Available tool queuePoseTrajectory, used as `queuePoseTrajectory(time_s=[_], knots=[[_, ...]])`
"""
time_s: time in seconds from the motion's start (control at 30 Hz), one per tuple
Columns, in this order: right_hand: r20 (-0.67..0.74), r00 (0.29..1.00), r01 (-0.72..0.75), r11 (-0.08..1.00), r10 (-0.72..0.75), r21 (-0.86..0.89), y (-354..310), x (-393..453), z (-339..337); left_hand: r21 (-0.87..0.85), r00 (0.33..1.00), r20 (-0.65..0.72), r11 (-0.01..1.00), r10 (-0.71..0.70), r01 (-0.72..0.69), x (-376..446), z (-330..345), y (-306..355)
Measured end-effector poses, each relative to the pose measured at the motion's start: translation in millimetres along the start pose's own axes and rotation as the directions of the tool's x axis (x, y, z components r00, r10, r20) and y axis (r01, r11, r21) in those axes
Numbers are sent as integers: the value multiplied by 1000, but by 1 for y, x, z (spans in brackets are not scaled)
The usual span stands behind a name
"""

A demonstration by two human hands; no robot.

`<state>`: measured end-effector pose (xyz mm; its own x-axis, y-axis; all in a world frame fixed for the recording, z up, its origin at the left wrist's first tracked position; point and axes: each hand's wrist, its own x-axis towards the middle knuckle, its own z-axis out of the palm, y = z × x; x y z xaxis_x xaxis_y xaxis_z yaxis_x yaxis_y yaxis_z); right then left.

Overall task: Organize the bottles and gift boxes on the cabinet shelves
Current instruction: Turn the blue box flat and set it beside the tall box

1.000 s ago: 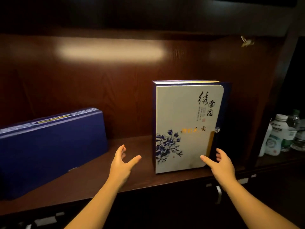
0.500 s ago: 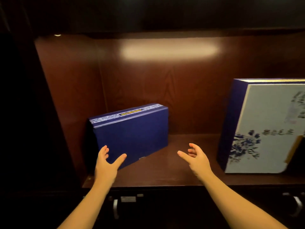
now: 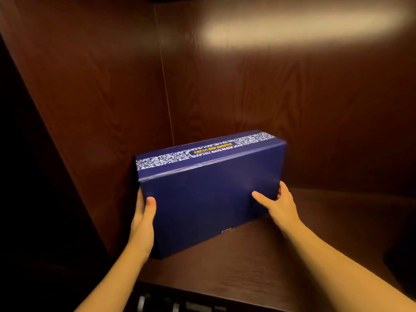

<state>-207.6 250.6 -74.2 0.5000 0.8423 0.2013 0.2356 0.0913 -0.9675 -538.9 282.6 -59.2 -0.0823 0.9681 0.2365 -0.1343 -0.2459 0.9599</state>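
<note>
So right now both hands are on the blue gift box (image 3: 211, 194), which sits on its long edge at the left end of the shelf (image 3: 315, 244), angled so its left end is close to the cabinet's side wall (image 3: 90, 109). The left hand (image 3: 144, 219) wraps the box's left end with the thumb on the front face, and the right hand (image 3: 281, 203) does the same at the right end, so each grip is clamped on the box from opposite sides. Can't tell whether it's lifted or resting on the wood, though the lower edge looks like it meets the shelf.

Progress-wise, I'd call this somewhere in the middle. This one box is being handled, and it sits crooked rather than square to the back panel (image 3: 292, 97), so it probably needs straightening or moving. No bottles or other boxes show up here, so there's no way to judge the rest.

The shelf is dark reddish wood, smooth, with plenty of bare space to the right. Lighting is dim, with one soft glare patch (image 3: 304, 25) high on the back panel.
</note>
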Motion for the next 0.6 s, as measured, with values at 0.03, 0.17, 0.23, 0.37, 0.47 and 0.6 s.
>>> queuePoseTrajectory(time_s=[0.03,0.17,0.23,0.37,0.47,0.6], knots=[[3,1000,-1,1000,1,9,4,3,1,-49,1000,12,999,-10,10,1,2,-2],[13,1000,-23,998,22,60,14,11,4,-171,991,120,982,-64,84,3,-2,-5],[43,998,-45,997,42,66,16,15,4,-147,986,154,985,-66,89,-2,-1,-2],[181,983,-52,997,41,59,12,28,2,-64,981,175,995,82,-72,-30,-3,-13],[200,976,-98,994,85,56,14,34,4,-8,992,78,995,100,-99,-38,-15,-20],[145,981,-136,990,130,32,14,12,12,50,965,-261,999,19,-6,-21,-12,-15]])
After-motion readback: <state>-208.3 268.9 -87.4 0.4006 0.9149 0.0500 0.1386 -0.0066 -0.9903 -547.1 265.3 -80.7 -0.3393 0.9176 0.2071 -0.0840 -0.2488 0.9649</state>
